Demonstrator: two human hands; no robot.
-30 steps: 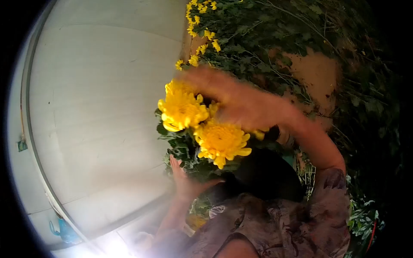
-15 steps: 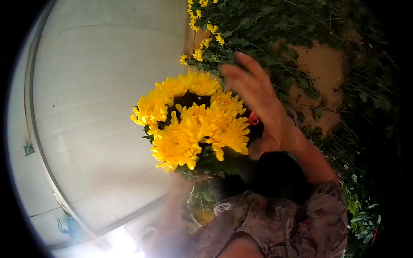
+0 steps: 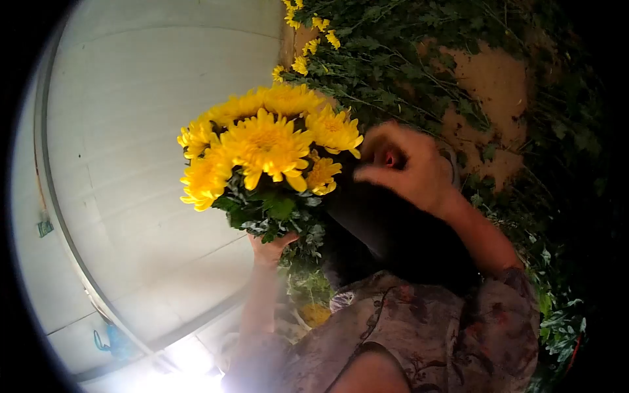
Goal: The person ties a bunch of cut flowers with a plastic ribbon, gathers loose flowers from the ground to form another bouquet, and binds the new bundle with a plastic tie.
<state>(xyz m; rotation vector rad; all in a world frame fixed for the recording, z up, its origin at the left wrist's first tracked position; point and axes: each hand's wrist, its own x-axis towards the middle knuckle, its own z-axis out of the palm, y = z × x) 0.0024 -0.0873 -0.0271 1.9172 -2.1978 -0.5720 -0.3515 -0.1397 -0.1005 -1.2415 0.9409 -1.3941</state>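
Observation:
A bunch of yellow chrysanthemums (image 3: 265, 147) stands blooms-up toward me, left of the middle. My left hand (image 3: 265, 249) is closed around its leafy stems just under the flower heads; part of the grip is hidden by leaves. To the right of the blooms is my right hand (image 3: 409, 167), apart from them, with the fingers curled round toward the thumb and somewhat blurred. A small red thing (image 3: 391, 159) shows inside the curl, perhaps a band or loop; whether the fingers grip it is unclear.
Cut chrysanthemum stems (image 3: 406, 72) lie on the brown ground at the upper right, some with yellow blooms (image 3: 300, 64). A pale panelled surface (image 3: 157, 131) fills the left. Below the bunch is greenery in a clear wrap (image 3: 311, 295). A blue bag (image 3: 118, 342) lies at lower left.
The bunch has shifted up and left and tilted, showing its leaves and my left hand more. My right hand has come down from beside the blooms, its spread fingers now curled.

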